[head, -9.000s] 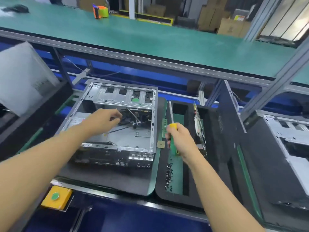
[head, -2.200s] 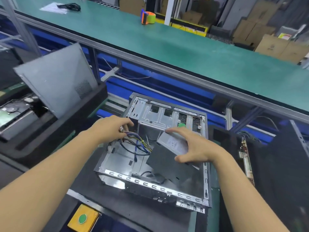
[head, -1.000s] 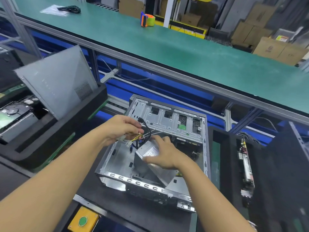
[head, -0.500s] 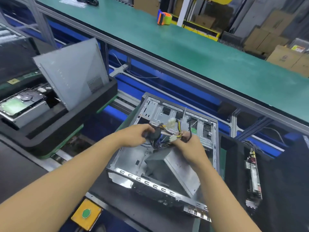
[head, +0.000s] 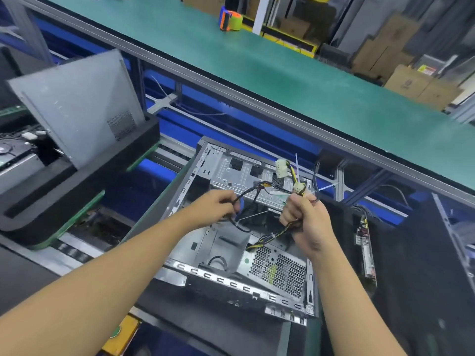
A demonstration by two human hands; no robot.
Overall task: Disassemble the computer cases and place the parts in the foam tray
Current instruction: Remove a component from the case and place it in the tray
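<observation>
An open metal computer case (head: 226, 173) lies on a black mat in front of me. Inside it, near the front right, sits the grey power supply (head: 276, 268) with a perforated side. Its cable bundle (head: 267, 237) runs up to my hands. My right hand (head: 305, 222) grips the bundle above the case, and white connectors (head: 281, 168) stick up from the fist. My left hand (head: 218, 209) pinches black wires of the same bundle. A black foam tray (head: 411, 253) stands to the right, with a circuit board (head: 365, 250) upright in a slot.
Another black foam tray (head: 84, 181) at the left holds a grey side panel (head: 77, 106) leaning upright and a drive. A long green bench (head: 282, 73) runs behind, with an orange-green tape dispenser (head: 231, 20). A yellow button box (head: 120, 335) sits at the front edge.
My hands have drawn apart and my right hand has risen, pulling the bundle up and out. The power supply now lies flatter in the case, perforated side up.
</observation>
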